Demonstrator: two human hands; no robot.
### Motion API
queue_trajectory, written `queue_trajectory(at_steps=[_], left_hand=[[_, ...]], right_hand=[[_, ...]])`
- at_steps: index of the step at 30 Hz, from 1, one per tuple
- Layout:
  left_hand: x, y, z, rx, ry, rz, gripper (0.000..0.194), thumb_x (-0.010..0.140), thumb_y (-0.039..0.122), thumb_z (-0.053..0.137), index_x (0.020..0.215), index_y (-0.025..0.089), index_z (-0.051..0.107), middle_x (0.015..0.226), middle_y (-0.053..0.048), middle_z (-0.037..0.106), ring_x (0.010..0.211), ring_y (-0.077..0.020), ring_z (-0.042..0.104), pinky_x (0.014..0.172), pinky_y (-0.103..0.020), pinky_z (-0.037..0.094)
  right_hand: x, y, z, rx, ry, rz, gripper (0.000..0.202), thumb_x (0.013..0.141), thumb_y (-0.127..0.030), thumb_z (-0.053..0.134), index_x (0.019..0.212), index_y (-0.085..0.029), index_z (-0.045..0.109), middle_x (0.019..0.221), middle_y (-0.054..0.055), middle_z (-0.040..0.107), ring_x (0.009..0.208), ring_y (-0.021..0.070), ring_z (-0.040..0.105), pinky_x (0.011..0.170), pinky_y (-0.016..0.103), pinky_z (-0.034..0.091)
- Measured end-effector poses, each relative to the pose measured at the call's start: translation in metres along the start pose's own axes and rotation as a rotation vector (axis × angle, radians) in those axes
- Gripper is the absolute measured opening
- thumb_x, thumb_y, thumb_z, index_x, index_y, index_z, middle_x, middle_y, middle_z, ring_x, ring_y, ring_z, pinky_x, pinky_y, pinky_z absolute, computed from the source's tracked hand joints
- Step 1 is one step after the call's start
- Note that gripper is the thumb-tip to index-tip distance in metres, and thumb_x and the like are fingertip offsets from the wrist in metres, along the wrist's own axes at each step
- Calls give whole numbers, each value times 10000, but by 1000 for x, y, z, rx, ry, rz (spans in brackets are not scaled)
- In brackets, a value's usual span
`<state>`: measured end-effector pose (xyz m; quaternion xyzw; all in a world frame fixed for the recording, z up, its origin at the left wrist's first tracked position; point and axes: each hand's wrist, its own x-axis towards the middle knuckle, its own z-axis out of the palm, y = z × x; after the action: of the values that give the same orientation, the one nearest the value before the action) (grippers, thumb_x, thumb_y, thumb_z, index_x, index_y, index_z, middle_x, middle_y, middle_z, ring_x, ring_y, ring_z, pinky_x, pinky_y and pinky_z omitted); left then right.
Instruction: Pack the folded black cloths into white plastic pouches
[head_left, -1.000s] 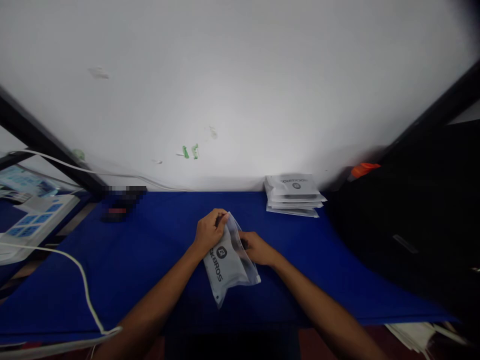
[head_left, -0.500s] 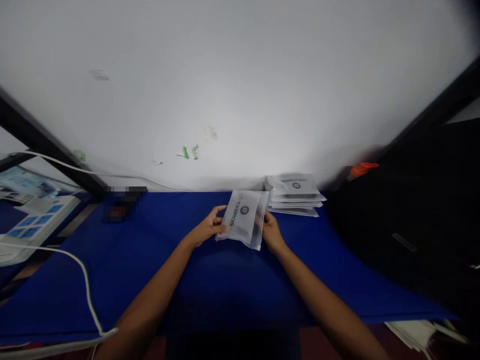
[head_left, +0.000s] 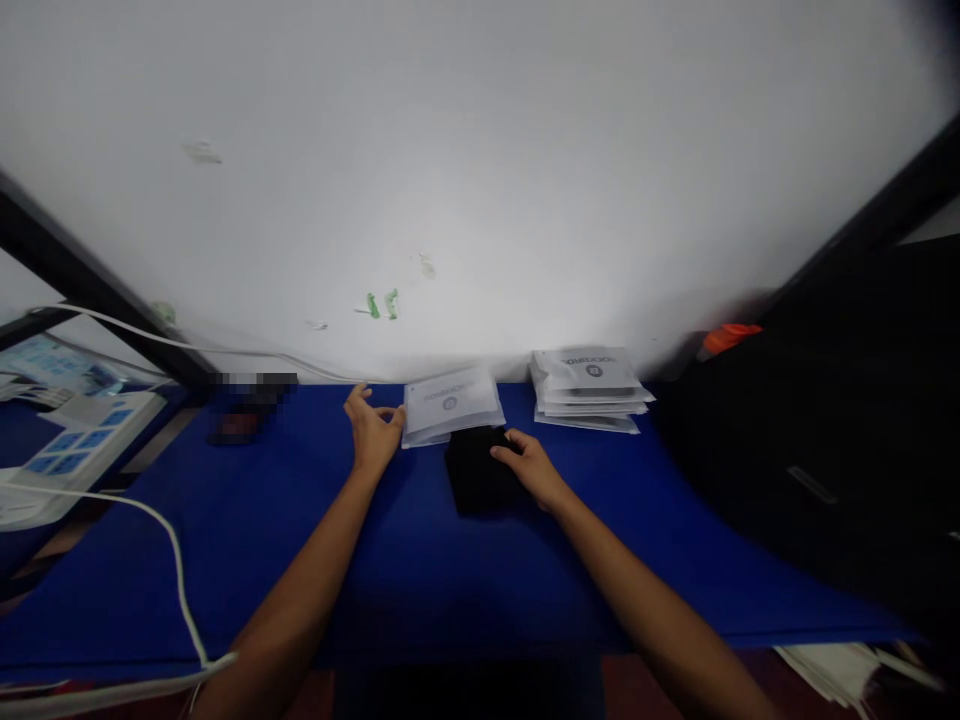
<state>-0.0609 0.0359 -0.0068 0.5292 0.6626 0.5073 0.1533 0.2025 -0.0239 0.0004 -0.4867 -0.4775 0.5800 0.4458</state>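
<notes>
Hands have parted since a moment ago: the frosted zip pouch (head_left: 450,404) they held together now lies flat on the blue table (head_left: 225,540) by the wall, left hand (head_left: 371,428) spread, fingertips touching its edge. Right hand (head_left: 529,468) grips a black folded item (head_left: 478,478), its make too dark to tell; fellow pouches (head_left: 589,388) sit stacked alongside.

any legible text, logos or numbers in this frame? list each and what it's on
Nothing reads cleanly.
Top pouch of the stack: a print line with a round logo under it, seen upside down and too blurred to quote.
Pouch at the left hand: faint print line and round logo, unreadable.
Blue-and-white panel at far left: blue squares, no legible characters.
Black item under the right hand: no marking visible.
</notes>
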Motion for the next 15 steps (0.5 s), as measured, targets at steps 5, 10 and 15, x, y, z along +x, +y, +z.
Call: queue_trajectory(at_steps=[5,10,15], left_hand=[[-23,17,5,396,-428,386,250,926,356,527,1081,192,637,1141,-106,618,1048,-273,616,922,-436,496],[-38,18,17,453,-604,456,325,981,341,433,1180,222,660,1308,-96,638,1246,-296,547,1054,-488,394],[-41,9,28,314,-604,390,465,992,425,398,1387,208,515,1489,-114,482,1412,-274,392,1160,-509,263]], right_hand=[[2,2,-1,-25,12,16,298,688,-450,713,735,-195,565,668,-47,578,591,126,511,565,245,391],[3,-5,-6,-42,32,16,342,662,-471,746,673,-187,557,619,-44,553,572,120,486,543,237,362],[-2,-26,-17,-18,94,-32,457,702,-528,738,582,-205,438,521,-81,391,482,77,325,471,223,237]])
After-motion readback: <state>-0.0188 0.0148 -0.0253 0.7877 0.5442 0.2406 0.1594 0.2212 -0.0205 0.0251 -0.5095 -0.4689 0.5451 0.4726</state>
